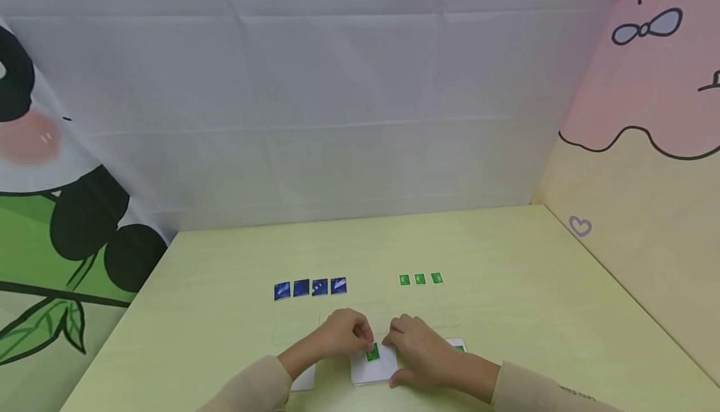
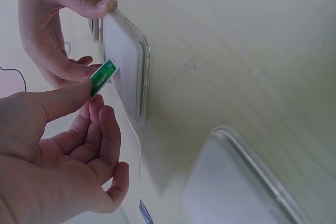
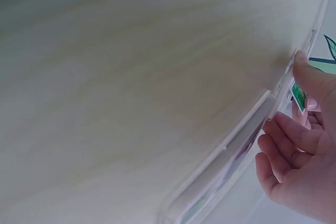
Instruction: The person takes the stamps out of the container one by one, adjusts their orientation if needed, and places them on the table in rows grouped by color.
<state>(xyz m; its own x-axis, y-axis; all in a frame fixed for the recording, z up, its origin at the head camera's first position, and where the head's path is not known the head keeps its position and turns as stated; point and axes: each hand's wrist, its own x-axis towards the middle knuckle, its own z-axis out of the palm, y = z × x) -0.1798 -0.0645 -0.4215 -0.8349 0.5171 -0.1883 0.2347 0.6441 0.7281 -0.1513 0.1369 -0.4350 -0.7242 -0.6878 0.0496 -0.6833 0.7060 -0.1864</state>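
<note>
Between thumb and fingers my left hand [image 1: 342,334] pinches a small green card [image 1: 372,352], also plain in the left wrist view [image 2: 104,77]. The card is tilted over a white square case [image 1: 374,371] with clear edges, its lower end at the case's surface. My right hand [image 1: 420,351] grips that case by its right side, the thumb at the near corner and the fingers at the far edge. The left hand's other fingers are loosely curled in the left wrist view.
A row of several small blue cards [image 1: 319,287] lies farther back on the left, and three green cards [image 1: 420,279] on the right. Another white case [image 1: 305,379] is partly behind the left forearm. A case with a green patch [image 1: 459,348] lies behind the right hand.
</note>
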